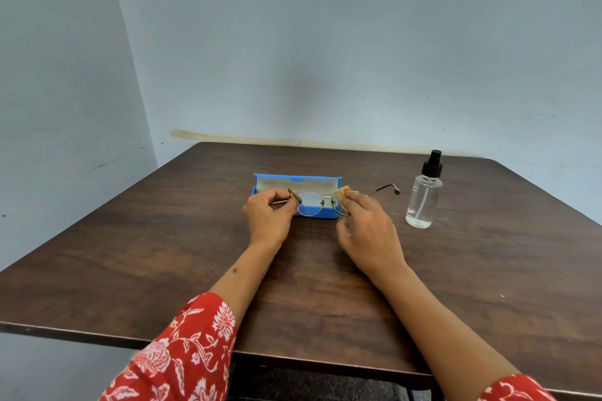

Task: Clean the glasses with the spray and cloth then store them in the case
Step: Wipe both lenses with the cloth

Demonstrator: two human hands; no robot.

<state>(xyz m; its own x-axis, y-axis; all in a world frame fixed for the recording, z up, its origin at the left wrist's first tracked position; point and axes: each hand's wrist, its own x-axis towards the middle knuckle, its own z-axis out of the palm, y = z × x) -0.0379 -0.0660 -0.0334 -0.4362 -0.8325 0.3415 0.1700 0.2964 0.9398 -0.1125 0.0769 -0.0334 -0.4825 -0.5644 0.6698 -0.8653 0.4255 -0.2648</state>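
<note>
Thin metal round-lens glasses (309, 202) are held above the table in front of the case. My left hand (267, 218) pinches the left temple arm near its hinge. My right hand (368, 228) pinches a small tan cloth (344, 194) around the right lens, hiding most of that lens. The right temple arm sticks out to the right. Behind the glasses a blue case (298, 181) lies open, its grey lining facing me. A clear spray bottle (423, 198) with a black pump top stands upright to the right of my right hand.
A dark wooden table (163, 254) carries everything; its front edge runs just under my forearms. Pale blue walls close in behind and on the left. Red floral sleeves cover both my arms near the bottom.
</note>
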